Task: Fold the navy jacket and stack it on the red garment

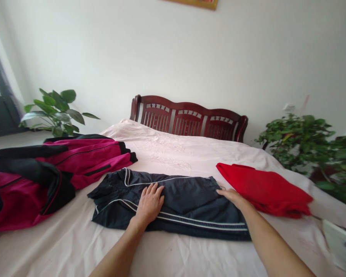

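A pair of dark navy trousers (pixel 187 196) with white piping and side stripes lies folded across the bed, its gathered waistband to the left. My left hand (pixel 150 202) rests palm down on the middle of the cloth, fingers stretched out. At the trousers' right end, my right hand (pixel 233 196) is closed on the edge, the thumb lying on top; its other fingers are mostly hidden. Just beyond that hand sits a folded red garment (pixel 265 188). To the left is a magenta and black jacket (pixel 89 154), spread loosely with creased sleeves.
A pale pink sheet (pixel 173 152) covers the bed. Behind it stands a dark red carved wooden backrest (pixel 188 119) against a white wall. Leafy plants (pixel 59 109) grow at the left, with more foliage (pixel 300 140) at the right. A whitish flat object (pixel 338 242) lies at the lower right.
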Tool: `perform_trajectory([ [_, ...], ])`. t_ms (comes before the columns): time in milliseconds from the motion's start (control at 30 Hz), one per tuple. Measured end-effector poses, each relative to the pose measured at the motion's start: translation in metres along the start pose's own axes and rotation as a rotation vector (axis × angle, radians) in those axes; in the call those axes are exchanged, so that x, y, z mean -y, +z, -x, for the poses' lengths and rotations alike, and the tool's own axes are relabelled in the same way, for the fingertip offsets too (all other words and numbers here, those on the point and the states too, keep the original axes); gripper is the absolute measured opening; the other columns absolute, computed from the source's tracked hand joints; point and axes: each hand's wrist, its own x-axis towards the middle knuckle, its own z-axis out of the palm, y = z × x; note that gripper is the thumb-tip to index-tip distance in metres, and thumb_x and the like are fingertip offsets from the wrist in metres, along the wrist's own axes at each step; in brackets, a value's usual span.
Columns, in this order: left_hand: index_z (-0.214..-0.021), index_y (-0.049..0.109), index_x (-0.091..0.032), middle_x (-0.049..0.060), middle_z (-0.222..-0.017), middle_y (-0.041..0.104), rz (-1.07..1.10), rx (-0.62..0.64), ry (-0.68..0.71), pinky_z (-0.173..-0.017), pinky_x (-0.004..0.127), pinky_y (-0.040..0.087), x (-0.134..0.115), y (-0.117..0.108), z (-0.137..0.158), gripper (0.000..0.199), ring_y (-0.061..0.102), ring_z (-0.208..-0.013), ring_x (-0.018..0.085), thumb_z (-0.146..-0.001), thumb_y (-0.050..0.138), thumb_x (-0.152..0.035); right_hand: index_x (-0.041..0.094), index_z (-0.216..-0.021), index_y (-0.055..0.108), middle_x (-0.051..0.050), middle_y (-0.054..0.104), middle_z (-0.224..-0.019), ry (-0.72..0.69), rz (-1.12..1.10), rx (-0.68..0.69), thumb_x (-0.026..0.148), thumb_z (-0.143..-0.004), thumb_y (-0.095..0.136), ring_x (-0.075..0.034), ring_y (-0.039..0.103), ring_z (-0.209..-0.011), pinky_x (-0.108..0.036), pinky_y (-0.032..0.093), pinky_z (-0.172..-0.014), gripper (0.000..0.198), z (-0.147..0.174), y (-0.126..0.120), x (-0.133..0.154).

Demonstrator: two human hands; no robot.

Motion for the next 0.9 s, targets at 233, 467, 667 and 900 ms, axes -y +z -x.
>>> perform_trajectory([
  [233,-0.136,0.058,-0.023,0.010,-0.144,0.057,0.034,-0.029,0.013,-0.115,0.051,0.035,-0.004,-0.006,0.002,0.042,0.046,-0.138,0.030,-0.096,0.045,-0.024,0.017,-0.088,0.075,-0.009,0.078,-0.088,0.037,-0.116,0.153,0.029,-0.071,0.064,-0.025,0.073,-0.086,-0.035,0.057,-0.078,0.023,0.006,-0.007,0.013],
  [467,-0.128,0.063,-0.023,0.004,-0.138,0.062,0.388,-0.079,0.212,-0.115,0.037,0.041,-0.041,-0.019,0.009,0.043,0.053,-0.132,0.019,-0.094,0.039,-0.012,0.016,-0.085,0.072,-0.010,0.076,-0.080,-0.010,-0.085,0.015,0.036,-0.073,0.063,-0.029,0.071,-0.088,-0.034,0.055,-0.075,0.025,0.005,-0.024,0.032],
  [667,-0.137,0.057,-0.021,0.005,-0.143,0.058,0.808,0.023,0.165,-0.116,0.036,0.040,-0.087,-0.017,0.013,0.047,0.053,-0.133,0.018,-0.092,0.043,-0.018,0.015,-0.096,0.068,-0.010,0.075,-0.093,-0.128,0.007,-0.075,0.037,-0.073,0.064,-0.026,0.069,-0.093,-0.031,0.051,-0.078,0.033,0.008,-0.039,0.066],
  [900,-0.154,0.034,-0.015,0.012,-0.158,0.039,1.280,0.390,0.001,-0.122,0.042,0.027,-0.106,-0.014,0.002,0.069,0.036,-0.146,0.026,-0.092,0.052,-0.041,0.018,-0.098,0.065,-0.005,0.073,-0.085,-0.199,0.203,-0.042,0.036,-0.075,0.064,-0.021,0.067,-0.080,-0.027,0.045,-0.067,0.030,0.021,-0.043,0.130],
])
